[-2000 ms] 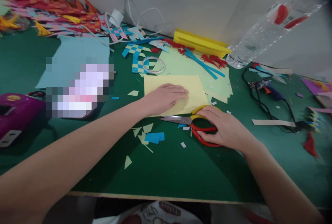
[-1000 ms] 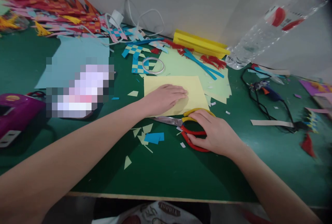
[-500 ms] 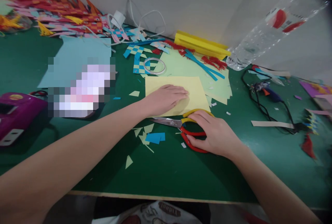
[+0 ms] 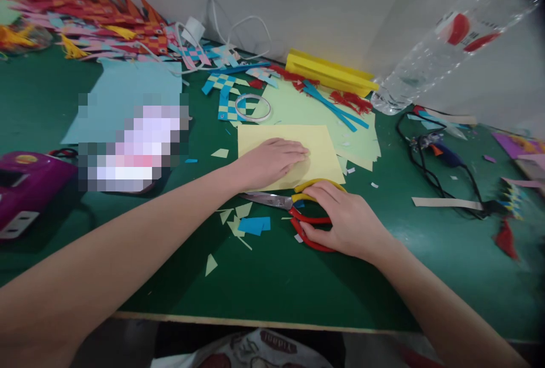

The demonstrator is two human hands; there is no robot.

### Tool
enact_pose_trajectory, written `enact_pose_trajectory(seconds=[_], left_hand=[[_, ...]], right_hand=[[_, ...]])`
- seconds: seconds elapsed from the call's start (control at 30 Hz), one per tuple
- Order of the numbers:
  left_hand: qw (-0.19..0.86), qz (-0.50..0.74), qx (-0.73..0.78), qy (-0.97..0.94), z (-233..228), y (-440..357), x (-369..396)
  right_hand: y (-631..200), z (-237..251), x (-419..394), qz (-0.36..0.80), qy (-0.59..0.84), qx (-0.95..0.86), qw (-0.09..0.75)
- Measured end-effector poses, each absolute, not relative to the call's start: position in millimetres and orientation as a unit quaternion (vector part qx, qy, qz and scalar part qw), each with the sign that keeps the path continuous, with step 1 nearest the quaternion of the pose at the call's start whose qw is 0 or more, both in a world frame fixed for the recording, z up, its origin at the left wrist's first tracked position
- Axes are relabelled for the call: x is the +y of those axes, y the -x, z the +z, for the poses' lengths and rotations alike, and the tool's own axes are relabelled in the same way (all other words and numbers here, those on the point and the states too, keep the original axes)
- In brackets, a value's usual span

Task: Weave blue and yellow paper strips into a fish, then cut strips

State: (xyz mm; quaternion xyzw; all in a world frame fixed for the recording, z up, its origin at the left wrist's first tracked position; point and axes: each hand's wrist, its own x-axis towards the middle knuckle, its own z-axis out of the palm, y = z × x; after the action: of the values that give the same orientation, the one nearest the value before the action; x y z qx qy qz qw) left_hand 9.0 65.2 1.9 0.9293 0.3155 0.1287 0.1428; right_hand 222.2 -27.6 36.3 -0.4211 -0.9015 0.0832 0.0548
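Note:
Flat on a yellow sheet of paper (image 4: 317,141) lies my left hand (image 4: 272,162), its fingers stretched out to the right. My right hand (image 4: 347,214) grips the red and yellow handles of a pair of scissors (image 4: 272,200) just below the sheet. The scissor blades point left along the sheet's near edge, and their tips end close to my left forearm. Green paper scraps (image 4: 234,225) and a blue paper piece (image 4: 254,225) lie in front of the blades.
A blurred-out phone (image 4: 136,152) rests partly on light blue paper (image 4: 140,81). At far left stands a purple device (image 4: 36,189). Behind the sheet are a tape roll (image 4: 252,108) and pale green paper (image 4: 293,101). A plastic bottle (image 4: 443,55) and black cord (image 4: 432,180) are to the right.
My right hand and the scissors have shifted slightly left along the near edge of the yellow sheet. The left hand stays pressed in the same place.

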Motion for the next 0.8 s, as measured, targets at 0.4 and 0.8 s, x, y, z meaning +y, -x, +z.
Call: enact_pose_trajectory(seconds=[0.4, 0.8], left_hand=[[0.153, 0.138, 0.316, -0.926, 1.1, -9.7, 66.3], [0.182, 0.159, 0.308, -0.92, 2.0, -7.8, 66.9]], right_hand=[[-220.2, 36.5, -29.3, 0.094, 0.395, -0.911, 0.068], [-227.6, 39.4, -28.9, 0.111, 0.392, -0.912, 0.041]])
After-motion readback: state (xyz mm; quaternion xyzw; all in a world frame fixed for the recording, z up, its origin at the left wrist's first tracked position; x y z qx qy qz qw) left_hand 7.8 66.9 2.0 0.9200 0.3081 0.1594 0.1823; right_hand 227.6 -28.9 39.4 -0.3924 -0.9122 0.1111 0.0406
